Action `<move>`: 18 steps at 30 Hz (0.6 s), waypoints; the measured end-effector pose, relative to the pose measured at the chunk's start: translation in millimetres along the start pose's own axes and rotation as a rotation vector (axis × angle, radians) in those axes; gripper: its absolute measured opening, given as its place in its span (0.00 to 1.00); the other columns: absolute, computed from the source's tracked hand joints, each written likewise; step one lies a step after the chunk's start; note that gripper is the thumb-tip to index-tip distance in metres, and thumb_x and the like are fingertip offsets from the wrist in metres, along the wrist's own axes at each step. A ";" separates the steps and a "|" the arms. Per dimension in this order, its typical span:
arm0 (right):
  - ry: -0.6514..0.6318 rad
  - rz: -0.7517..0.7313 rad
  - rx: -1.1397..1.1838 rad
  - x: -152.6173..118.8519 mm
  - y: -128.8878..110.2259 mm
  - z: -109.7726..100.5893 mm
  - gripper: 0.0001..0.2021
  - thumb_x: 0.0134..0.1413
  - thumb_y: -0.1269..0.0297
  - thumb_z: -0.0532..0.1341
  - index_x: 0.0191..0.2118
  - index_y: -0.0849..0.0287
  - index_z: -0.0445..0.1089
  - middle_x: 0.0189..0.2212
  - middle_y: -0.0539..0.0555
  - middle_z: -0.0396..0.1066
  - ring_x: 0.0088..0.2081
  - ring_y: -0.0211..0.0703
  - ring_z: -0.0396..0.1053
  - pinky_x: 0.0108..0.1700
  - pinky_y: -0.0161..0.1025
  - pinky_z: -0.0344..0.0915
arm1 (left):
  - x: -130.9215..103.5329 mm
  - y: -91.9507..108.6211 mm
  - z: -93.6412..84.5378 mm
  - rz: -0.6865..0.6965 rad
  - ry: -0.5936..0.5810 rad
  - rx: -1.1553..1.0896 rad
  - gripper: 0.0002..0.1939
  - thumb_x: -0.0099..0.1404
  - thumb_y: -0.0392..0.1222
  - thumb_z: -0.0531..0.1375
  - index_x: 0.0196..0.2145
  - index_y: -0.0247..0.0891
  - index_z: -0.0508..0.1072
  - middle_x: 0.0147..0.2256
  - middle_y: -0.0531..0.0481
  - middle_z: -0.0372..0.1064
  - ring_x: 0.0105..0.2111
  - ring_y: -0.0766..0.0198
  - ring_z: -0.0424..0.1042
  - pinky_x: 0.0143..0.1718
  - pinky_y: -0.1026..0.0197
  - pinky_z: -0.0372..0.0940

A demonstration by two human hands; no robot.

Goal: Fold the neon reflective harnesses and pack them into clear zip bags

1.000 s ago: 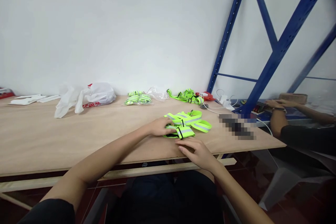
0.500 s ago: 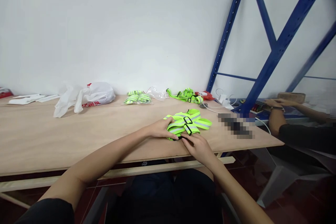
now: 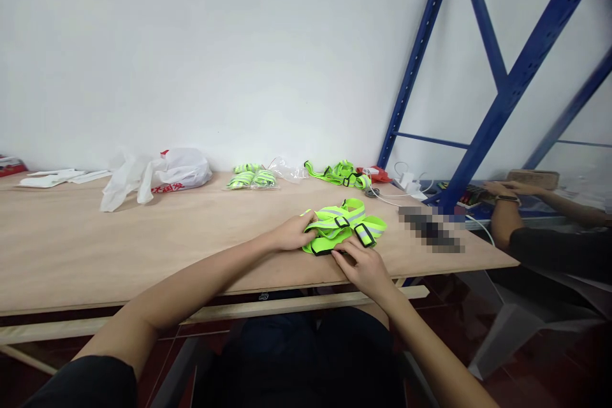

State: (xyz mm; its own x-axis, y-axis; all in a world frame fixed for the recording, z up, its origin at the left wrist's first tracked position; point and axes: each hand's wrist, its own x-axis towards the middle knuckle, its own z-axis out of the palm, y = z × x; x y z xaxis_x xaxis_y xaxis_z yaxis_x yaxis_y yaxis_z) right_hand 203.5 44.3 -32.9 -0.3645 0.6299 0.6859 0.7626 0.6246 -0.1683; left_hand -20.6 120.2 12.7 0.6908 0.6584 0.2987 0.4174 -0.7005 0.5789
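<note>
A neon-green reflective strap harness (image 3: 329, 242) with grey stripes and black buckles lies bunched on the wooden table in front of me. My left hand (image 3: 295, 232) grips its left side, the thumb and fingers closed on the folded straps. At the harness's near edge, my right hand (image 3: 363, 266) pinches a black-edged part of the strap. One black buckle (image 3: 364, 235) stands just above my right fingers, and a second buckle (image 3: 341, 222) rests on the straps further left. Part of the webbing is hidden under my fingers.
Behind are packed green straps (image 3: 252, 177), a clear plastic bag (image 3: 288, 169) and another loose harness (image 3: 339, 173). A white plastic bag (image 3: 184, 169) sits left on the table (image 3: 143, 248). Blue rack posts (image 3: 495, 102) rise at right, near a blurred dark object (image 3: 430, 229) and another person's arm (image 3: 507, 213).
The near buckle has shifted right and tilted, baring a flat green section of strap between my hands. My left thumb has drawn back up onto the straps.
</note>
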 end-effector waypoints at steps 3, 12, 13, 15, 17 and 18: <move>0.052 0.014 -0.050 -0.8 1.7 -2.5 0.12 0.66 0.62 0.55 0.36 0.54 0.75 0.32 0.55 0.78 0.32 0.45 0.76 0.34 0.38 0.67 | 0.1 -3.1 0.8 0.006 0.006 -0.004 0.06 0.67 0.41 0.53 0.41 0.39 0.63 0.39 0.47 0.71 0.38 0.57 0.70 0.42 0.56 0.65; 0.069 0.000 -0.111 -0.7 8.4 -10.7 0.12 0.66 0.62 0.56 0.35 0.55 0.75 0.38 0.58 0.80 0.41 0.52 0.77 0.44 0.44 0.70 | -1.7 -12.1 -0.7 0.031 0.012 -0.120 0.11 0.71 0.43 0.49 0.48 0.38 0.63 0.50 0.44 0.72 0.48 0.56 0.71 0.51 0.53 0.65; 0.060 0.009 -0.084 -0.7 8.9 -10.6 0.11 0.66 0.62 0.56 0.37 0.55 0.75 0.39 0.58 0.79 0.42 0.53 0.76 0.45 0.45 0.70 | -2.3 -12.0 -1.2 0.039 0.014 -0.155 0.11 0.71 0.43 0.49 0.49 0.38 0.63 0.51 0.43 0.71 0.49 0.56 0.71 0.52 0.53 0.65; 0.025 0.043 -0.030 -1.0 10.1 -10.4 0.09 0.65 0.61 0.56 0.42 0.55 0.73 0.42 0.58 0.79 0.44 0.53 0.76 0.45 0.46 0.70 | -3.2 -11.5 -1.9 0.052 0.016 -0.223 0.11 0.71 0.42 0.50 0.49 0.38 0.64 0.53 0.44 0.70 0.50 0.57 0.70 0.53 0.54 0.64; -0.011 0.090 0.018 -1.6 11.8 -10.7 0.11 0.65 0.60 0.57 0.47 0.55 0.71 0.44 0.59 0.77 0.45 0.54 0.76 0.45 0.47 0.71 | -3.6 -11.2 -1.6 0.053 0.022 -0.266 0.11 0.71 0.42 0.51 0.49 0.39 0.64 0.53 0.45 0.70 0.51 0.57 0.69 0.53 0.54 0.64; -0.025 0.111 0.037 -1.9 12.7 -10.9 0.12 0.64 0.59 0.57 0.50 0.55 0.69 0.46 0.59 0.77 0.47 0.54 0.75 0.46 0.47 0.71 | -3.5 -11.4 -1.0 0.050 0.026 -0.283 0.11 0.71 0.43 0.51 0.48 0.39 0.64 0.52 0.45 0.70 0.51 0.58 0.69 0.53 0.55 0.64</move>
State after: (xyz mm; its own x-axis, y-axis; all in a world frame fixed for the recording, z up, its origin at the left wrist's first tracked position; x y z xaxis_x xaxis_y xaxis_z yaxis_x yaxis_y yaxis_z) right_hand 219.7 46.0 -28.6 -0.2927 0.7072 0.6436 0.7789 0.5668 -0.2685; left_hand -28.3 126.1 5.9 0.6896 0.6345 0.3492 0.1995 -0.6299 0.7506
